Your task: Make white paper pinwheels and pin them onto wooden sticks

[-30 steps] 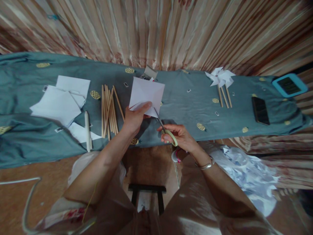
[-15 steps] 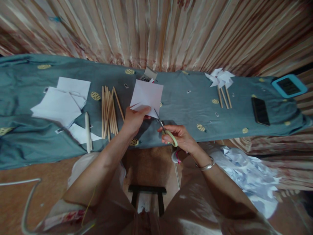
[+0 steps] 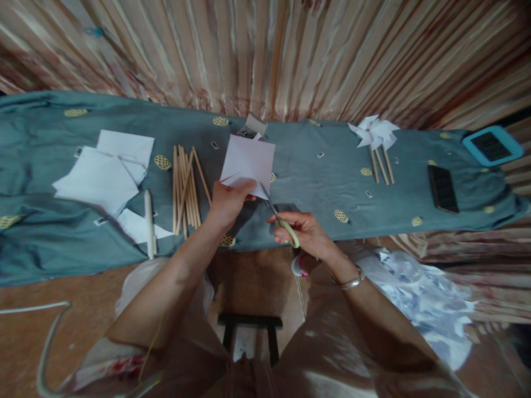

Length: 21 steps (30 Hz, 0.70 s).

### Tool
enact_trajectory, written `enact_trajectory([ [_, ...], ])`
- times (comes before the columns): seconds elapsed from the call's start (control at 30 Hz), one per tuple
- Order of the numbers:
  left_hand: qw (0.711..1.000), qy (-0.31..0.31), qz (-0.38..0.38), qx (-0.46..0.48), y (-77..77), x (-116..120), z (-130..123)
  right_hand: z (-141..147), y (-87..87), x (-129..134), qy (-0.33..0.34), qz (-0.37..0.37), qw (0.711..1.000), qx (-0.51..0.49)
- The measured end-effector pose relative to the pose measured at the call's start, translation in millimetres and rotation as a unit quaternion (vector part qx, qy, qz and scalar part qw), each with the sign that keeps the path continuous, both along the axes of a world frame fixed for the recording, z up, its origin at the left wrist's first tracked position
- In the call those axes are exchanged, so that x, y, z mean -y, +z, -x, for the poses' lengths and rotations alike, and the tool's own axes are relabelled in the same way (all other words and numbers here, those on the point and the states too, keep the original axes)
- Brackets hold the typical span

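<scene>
A square sheet of white paper [image 3: 249,157] is pinched by its near edge in my left hand [image 3: 229,203], thumb on top. One slit shows at its left corner, beside the thumb. My right hand [image 3: 299,228] grips scissors [image 3: 286,225] with pale green handles. Their blades lie at the paper's near right corner, pointing inward toward its middle. Behind the sheet, a small open box [image 3: 254,126] of little metal pieces is partly covered. Left of my left hand lies a bundle of wooden sticks [image 3: 182,188].
Stacked white paper sheets [image 3: 99,177] and a white pen-like tool [image 3: 149,224] lie at left. Paper pinwheels [image 3: 373,134] on sticks, a phone [image 3: 443,188] and a blue-framed device [image 3: 493,145] are at right. A bag of folded paper [image 3: 427,304] stands below the table's right side.
The scissors' handles have drawn slightly closer together, and the sheet's right edge has shifted a little to the left. Both hands stay nearly in place.
</scene>
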<state>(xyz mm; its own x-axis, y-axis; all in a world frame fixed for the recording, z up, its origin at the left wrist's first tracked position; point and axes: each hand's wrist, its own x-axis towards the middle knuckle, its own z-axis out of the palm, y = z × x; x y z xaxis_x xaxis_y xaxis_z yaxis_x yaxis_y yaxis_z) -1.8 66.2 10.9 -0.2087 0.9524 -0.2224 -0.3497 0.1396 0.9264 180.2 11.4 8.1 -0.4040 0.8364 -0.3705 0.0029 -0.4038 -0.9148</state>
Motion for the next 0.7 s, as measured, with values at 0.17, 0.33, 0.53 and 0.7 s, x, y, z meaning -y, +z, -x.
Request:
enact_trajectory([
  [0.17,1.0,-0.007,0.014,-0.019,1.3,2.6,-1.7,1.6,3.0,-0.1,-0.001,-0.013,1.0,0.007],
  [0.33,1.0,-0.012,0.007,-0.011,0.7,3.1,-1.5,2.8,2.3,-0.4,-0.011,-0.008,1.0,0.001],
  [0.53,1.0,-0.01,0.015,-0.024,1.6,2.7,-1.9,3.8,2.0,-1.0,-0.017,-0.008,1.0,0.003],
  [0.7,0.999,-0.021,0.015,-0.024,1.2,3.9,-3.0,3.0,3.3,-1.9,-0.004,-0.022,1.0,0.012],
])
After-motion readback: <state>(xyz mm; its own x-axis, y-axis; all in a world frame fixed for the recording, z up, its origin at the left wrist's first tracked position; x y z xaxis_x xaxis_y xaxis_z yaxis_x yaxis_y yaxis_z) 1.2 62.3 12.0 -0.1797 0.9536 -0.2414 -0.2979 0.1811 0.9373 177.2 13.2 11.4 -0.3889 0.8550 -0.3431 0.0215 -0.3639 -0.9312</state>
